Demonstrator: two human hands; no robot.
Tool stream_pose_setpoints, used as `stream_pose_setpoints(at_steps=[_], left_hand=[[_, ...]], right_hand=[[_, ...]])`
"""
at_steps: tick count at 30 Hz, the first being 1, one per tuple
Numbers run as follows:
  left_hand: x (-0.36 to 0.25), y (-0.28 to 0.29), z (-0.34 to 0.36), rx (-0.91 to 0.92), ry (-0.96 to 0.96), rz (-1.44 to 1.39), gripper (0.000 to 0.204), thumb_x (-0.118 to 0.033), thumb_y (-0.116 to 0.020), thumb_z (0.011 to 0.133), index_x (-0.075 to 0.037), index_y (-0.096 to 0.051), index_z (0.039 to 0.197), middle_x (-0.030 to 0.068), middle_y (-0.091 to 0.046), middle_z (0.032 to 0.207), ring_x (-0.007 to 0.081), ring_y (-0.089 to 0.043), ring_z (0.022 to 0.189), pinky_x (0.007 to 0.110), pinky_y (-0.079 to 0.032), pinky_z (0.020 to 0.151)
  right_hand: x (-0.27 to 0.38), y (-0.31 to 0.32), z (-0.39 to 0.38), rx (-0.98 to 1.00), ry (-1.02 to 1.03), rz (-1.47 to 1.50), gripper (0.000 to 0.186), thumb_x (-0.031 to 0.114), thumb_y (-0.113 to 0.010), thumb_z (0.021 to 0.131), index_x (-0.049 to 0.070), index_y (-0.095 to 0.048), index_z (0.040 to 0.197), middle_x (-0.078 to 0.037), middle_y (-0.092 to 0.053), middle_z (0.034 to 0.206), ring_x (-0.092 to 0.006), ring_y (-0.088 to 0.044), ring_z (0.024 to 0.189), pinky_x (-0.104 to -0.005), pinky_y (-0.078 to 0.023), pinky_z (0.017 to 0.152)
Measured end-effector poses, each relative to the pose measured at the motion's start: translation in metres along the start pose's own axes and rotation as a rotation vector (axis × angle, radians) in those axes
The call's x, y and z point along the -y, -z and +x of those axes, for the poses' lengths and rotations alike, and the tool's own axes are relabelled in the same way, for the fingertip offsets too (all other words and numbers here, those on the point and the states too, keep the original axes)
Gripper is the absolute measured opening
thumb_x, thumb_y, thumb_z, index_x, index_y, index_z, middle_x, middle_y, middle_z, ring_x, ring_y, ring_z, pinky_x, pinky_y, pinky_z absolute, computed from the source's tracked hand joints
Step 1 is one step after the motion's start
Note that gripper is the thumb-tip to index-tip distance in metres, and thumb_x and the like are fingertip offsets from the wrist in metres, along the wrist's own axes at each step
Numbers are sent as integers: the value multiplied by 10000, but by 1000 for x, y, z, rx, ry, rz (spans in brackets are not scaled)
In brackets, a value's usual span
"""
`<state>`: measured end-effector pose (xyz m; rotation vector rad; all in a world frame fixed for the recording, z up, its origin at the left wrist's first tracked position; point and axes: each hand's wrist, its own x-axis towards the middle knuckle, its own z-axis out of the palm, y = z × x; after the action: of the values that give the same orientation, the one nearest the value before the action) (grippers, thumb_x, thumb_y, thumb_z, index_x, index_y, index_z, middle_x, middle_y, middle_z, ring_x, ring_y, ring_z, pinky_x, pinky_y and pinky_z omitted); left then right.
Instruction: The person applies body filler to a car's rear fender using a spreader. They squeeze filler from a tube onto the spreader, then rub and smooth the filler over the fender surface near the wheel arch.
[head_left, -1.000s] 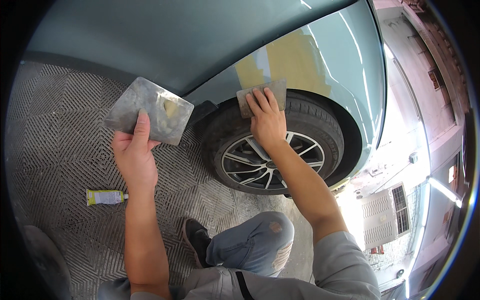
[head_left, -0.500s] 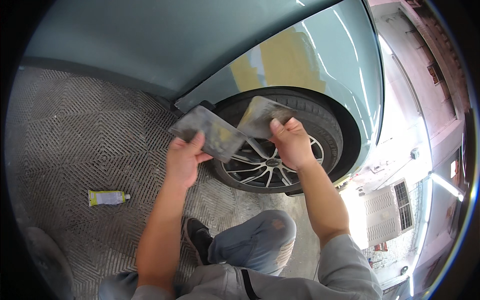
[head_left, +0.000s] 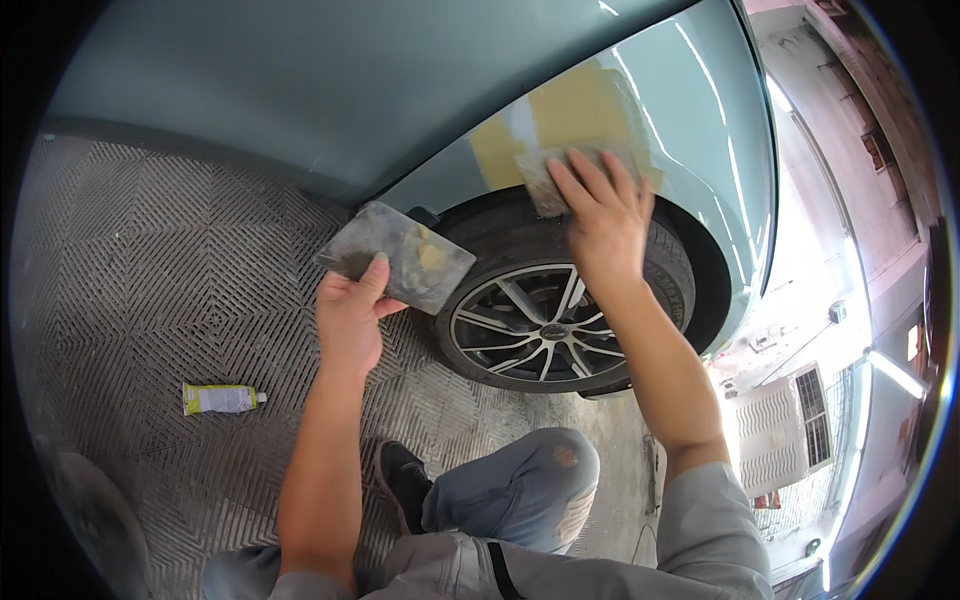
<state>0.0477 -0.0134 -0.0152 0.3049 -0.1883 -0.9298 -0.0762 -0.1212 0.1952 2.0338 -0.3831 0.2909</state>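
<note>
My left hand (head_left: 350,315) grips a grey mixing plate (head_left: 395,245), thumb on top, with a small dab of yellow putty (head_left: 432,257) near its far corner. In my right hand (head_left: 608,215) is a thin, flat putty spreader (head_left: 545,180), its upper part under my fingers. It lies against or just over the lower edge of the yellow filler patch (head_left: 580,105) on the blue-grey fender (head_left: 690,120), above the wheel arch. Whether it touches the panel, I cannot tell.
Below the fender is the wheel (head_left: 550,330) with its black tyre. The car door (head_left: 250,90) spans the upper left. A yellow-green tube (head_left: 220,399) lies on the grated floor (head_left: 190,290) to the left. My bent knee (head_left: 560,470) is close to the wheel.
My right hand has moved up from the plate to the filler patch, taking the spreader with it. The plate in my left hand has shifted slightly left, away from the spreader.
</note>
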Motion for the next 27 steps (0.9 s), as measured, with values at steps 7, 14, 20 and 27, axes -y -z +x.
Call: stream_pose_setpoints(at_steps=[7, 14, 20, 27], left_hand=[[-7, 14, 4, -12, -14, 23, 181, -163, -588, 907, -29, -600, 1028, 69, -668, 940, 131, -668, 761, 241, -574, 600], [-9, 16, 5, -2, -17, 33, 166, -163, -591, 905, -41, -603, 1018, 63, -669, 934, 126, -665, 748, 244, -570, 590], [-14, 16, 5, -30, 20, 22, 174, -148, -608, 895, -25, -608, 1018, 55, -663, 923, 122, -658, 750, 248, -568, 604], [-18, 12, 1, -6, 30, 8, 179, -150, -615, 890, -27, -605, 1020, 60, -666, 920, 126, -660, 757, 246, -567, 605]], right_hand=[[23, -46, 38, -1, 110, 78, 443, 62, -549, 765, 134, -571, 1202, -6, -528, 1278, -231, -423, 1260, -365, -433, 844], [41, -54, 44, 109, 94, 51, 444, 68, -549, 766, 142, -567, 1204, -7, -505, 1298, -224, -398, 1278, -374, -434, 843], [46, -63, 1, 110, 50, 129, 454, 71, -548, 757, 144, -565, 1205, -22, -508, 1274, -229, -398, 1261, -381, -424, 859], [44, -41, -33, 220, -130, 185, 410, 16, -529, 772, 129, -605, 1159, -62, -546, 1223, -273, -475, 1187, -382, -438, 863]])
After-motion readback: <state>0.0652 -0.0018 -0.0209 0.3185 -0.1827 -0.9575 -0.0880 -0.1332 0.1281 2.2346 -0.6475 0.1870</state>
